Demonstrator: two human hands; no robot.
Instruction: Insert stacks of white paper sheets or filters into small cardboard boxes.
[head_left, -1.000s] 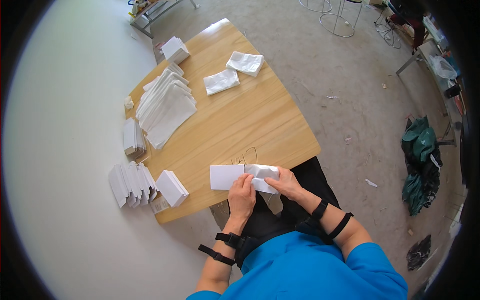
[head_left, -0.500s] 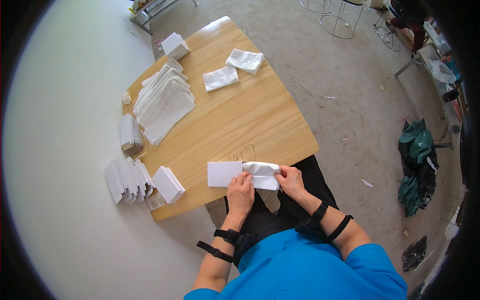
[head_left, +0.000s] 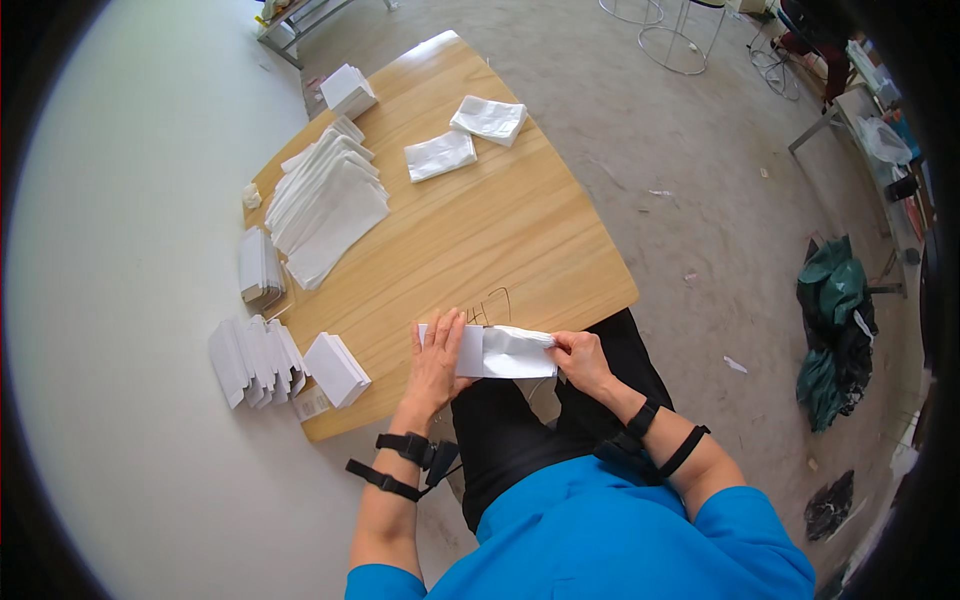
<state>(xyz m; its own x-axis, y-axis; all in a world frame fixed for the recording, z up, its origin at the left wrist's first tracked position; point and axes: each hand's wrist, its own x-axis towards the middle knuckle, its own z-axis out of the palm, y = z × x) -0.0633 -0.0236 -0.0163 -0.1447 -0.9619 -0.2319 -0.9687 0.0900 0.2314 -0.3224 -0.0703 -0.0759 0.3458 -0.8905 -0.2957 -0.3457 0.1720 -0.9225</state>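
At the table's near edge lies a flat white card-like sleeve point(head_left: 470, 352), with a folded, crinkled white plastic packet point(head_left: 516, 352) against its right side. My left hand point(head_left: 435, 362) rests on the sleeve with its fingers stretched out, covering much of its left part. Thumb and fingers of my right hand point(head_left: 582, 360) pinch the packet's right end. Whether the packet is partly inside the sleeve or lies on it, I cannot tell. Two similar folded white packets point(head_left: 440, 157) lie farther off on the wooden table point(head_left: 500, 240).
A fanned pile of white bags point(head_left: 330, 205) covers the table's left side. Around it stand stacks of white cards point(head_left: 337, 370), more flat white pieces point(head_left: 255, 362) and a white block-like stack point(head_left: 349, 92). A dark green plastic bag point(head_left: 835, 330) lies on the floor at right.
My left hand has shifted left, from the join between sleeve and packet onto the sleeve, its fingers now spread. My right hand stays at the packet's end.
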